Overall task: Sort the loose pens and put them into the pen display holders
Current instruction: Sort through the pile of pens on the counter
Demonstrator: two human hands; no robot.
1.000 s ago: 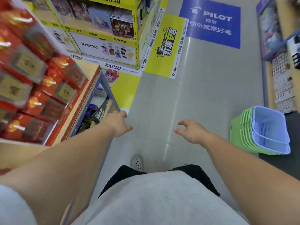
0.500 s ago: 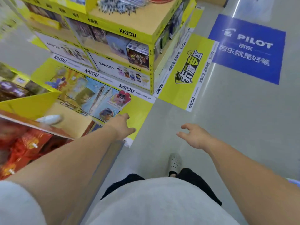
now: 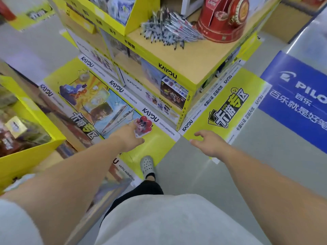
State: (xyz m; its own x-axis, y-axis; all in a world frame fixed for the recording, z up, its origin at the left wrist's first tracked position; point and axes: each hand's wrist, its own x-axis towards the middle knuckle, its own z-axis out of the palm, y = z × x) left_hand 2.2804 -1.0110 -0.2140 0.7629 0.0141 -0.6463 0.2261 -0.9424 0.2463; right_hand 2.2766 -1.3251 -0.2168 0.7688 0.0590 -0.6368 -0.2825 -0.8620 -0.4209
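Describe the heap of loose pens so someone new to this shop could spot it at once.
Find the yellow KAYOU display stand ahead, and look at its tan top shelf. The pen heap lies there, just left of a red drum-shaped display. It is the only loose, spiky jumble of thin grey-white sticks with dark tips; its other neighbours are boxes.

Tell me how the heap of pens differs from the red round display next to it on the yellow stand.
The heap of pens is grey and white; the red round display is red with gold trim. The pens lie loose, fanned out; the display stands upright as one bulky piece. Both sit side by side on the yellow stand.
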